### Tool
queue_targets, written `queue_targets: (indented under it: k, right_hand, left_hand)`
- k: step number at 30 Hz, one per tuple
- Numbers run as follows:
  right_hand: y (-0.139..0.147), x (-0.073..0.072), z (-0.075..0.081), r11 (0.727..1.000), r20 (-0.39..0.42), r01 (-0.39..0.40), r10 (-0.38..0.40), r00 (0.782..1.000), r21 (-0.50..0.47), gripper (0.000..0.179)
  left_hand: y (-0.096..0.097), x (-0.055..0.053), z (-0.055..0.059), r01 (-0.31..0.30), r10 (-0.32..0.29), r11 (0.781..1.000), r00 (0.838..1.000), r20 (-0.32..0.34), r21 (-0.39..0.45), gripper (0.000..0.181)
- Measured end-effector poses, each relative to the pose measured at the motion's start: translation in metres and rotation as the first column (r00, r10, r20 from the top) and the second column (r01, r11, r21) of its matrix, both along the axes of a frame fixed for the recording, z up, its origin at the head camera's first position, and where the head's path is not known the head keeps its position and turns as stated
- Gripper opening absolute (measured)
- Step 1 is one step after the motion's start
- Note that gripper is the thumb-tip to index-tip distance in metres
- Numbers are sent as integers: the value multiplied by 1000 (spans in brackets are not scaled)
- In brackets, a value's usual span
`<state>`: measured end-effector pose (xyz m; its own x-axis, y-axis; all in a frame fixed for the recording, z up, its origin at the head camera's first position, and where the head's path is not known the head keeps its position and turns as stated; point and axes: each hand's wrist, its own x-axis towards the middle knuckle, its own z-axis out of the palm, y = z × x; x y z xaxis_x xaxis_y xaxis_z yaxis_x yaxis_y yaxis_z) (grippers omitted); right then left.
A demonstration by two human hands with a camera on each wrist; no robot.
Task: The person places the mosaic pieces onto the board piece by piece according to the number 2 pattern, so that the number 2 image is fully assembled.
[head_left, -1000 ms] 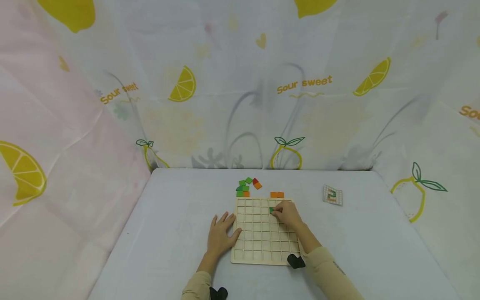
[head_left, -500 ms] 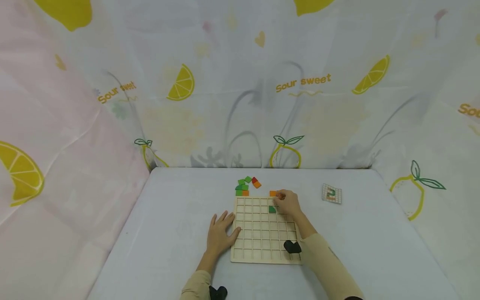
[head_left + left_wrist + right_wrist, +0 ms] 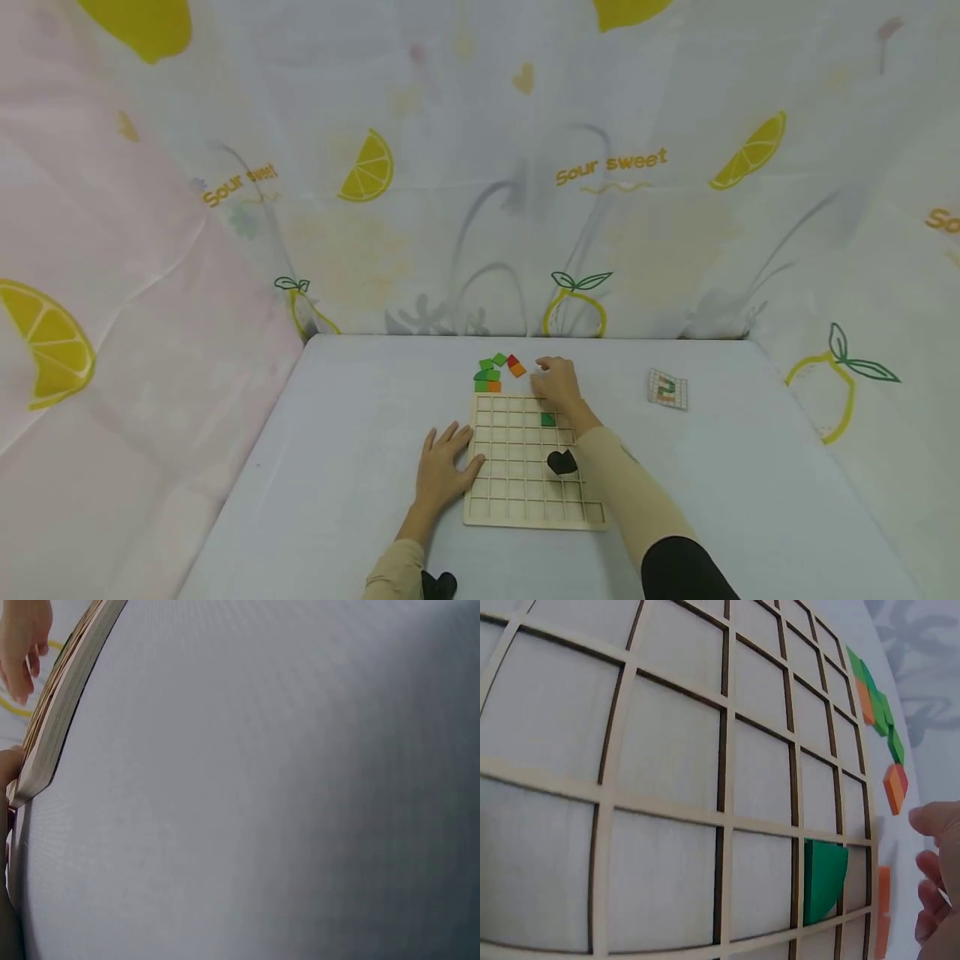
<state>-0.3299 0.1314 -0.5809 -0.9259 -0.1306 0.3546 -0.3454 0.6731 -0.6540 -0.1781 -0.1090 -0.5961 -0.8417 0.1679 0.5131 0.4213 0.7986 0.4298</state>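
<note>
A pale wooden grid board [image 3: 517, 475] lies on the white table. In one of its upper right cells sits a dark green piece [image 3: 826, 881] with a rounded side. My left hand [image 3: 442, 471] rests at the board's left edge with fingers spread, the thumb over the rim. Beyond the far edge hovers my right hand [image 3: 557, 383], holding nothing, its thumb [image 3: 930, 817] and fingers loosely bent. Two orange pieces [image 3: 883, 900] lie under and beside it, hidden from the head view. Nearest its fingertips are a red piece [image 3: 513, 361] and an orange square [image 3: 519, 371].
Several green squares [image 3: 492, 376] and another orange square [image 3: 494, 387] lie just past the board's far left corner. To the right is a small card [image 3: 667, 389] printed with a coloured grid pattern. Fabric walls printed with lemons [image 3: 573, 312] enclose the table.
My right hand has let go of the dark green piece in its cell and moved away past the board's far edge, over the two orange pieces. My left hand stays in place.
</note>
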Motion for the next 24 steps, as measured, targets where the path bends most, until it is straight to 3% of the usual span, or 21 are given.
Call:
queue_targets:
  k: [2,4,6,9,12,16,24]
  right_hand:
    - [-9,-4,2,1000,48,-15,15,999,1,28]
    - [-24,6,24,996,124,-50,41,991,72,26]
    - [-39,13,34,981,120,-100,81,989,165,24]
    - [-60,19,43,920,159,-170,119,980,354,28]
    - [-77,24,51,829,247,-234,119,962,509,39]
    - [-90,23,55,748,314,-285,109,943,599,46]
    - [-97,17,51,704,335,-271,49,941,656,48]
  left_hand:
    - [1,0,1,4,-4,1000,1000,6,2,48]
    - [1,0,2,5,-5,1000,1000,4,3,47]
    - [1,0,2,7,-7,1000,1000,-4,8,47]
    - [1,0,2,7,-7,1000,1000,-15,13,46]
    - [0,0,2,12,-12,1000,1000,-13,22,47]
    - [0,0,1,18,-19,999,1000,3,28,48]
    - [-1,0,2,16,-16,1000,1000,-3,27,47]
